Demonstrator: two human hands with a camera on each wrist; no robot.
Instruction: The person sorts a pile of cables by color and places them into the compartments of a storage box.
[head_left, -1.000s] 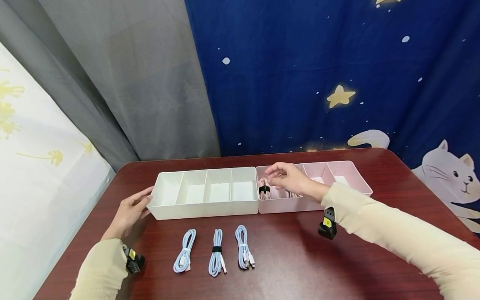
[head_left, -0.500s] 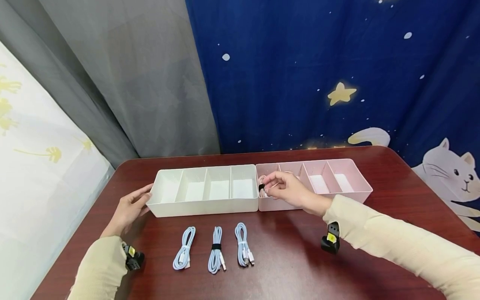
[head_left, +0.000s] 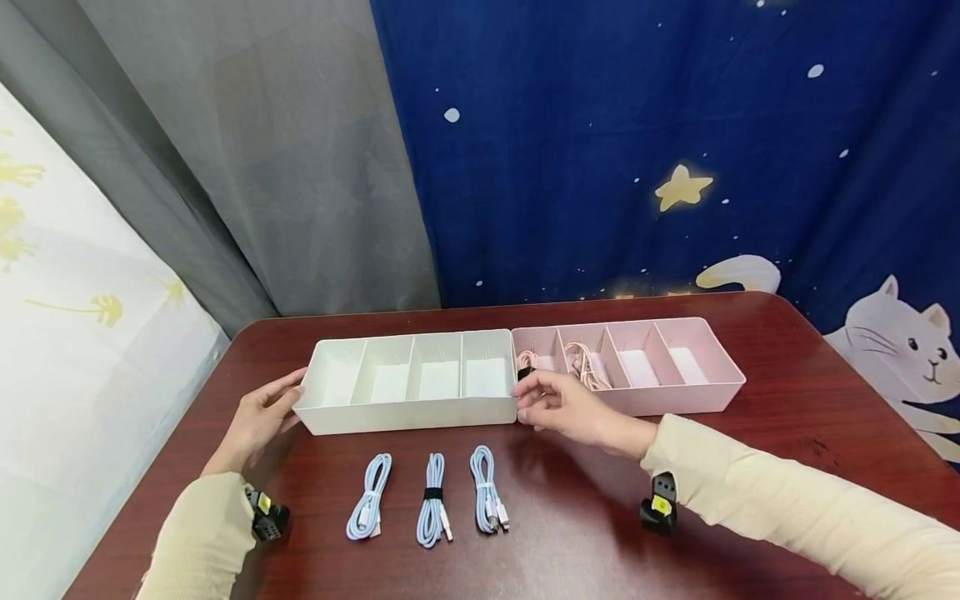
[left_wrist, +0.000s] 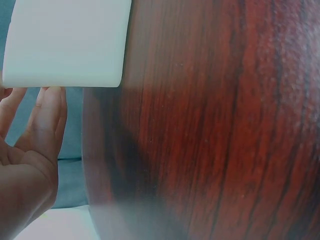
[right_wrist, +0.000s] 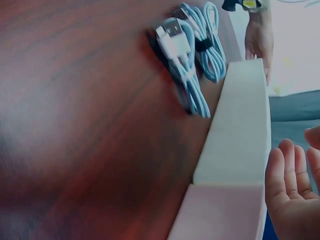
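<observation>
My left hand [head_left: 258, 417] touches the left end of a white four-compartment organizer box [head_left: 412, 417] with fairly straight fingers. A pink divided box [head_left: 675, 400] stands end to end with it on the right. Over the pink box's front left corner is my right hand [head_left: 573, 408], fingers loosely bent and nothing visible in them. Behind it, a coiled pink cable [head_left: 527, 359] with a black strap lies in the leftmost pink compartment, partly hidden. Another pink cable [head_left: 585, 365] lies in the compartment beside it. In the right wrist view the right fingers [right_wrist: 290, 170] appear spread beside the boxes.
Three bundled light-blue cables lie in a row before the white box: a left cable [head_left: 369, 497], a middle cable [head_left: 431, 504] with a black strap, and a right cable [head_left: 486, 487]. The brown table [head_left: 585, 550] is backed by a grey curtain [head_left: 315, 167] and a blue curtain [head_left: 562, 167].
My right hand has drawn out of the leftmost pink compartment toward the front, leaving the strapped pink cable inside. The left hand stays at the white box's end.
</observation>
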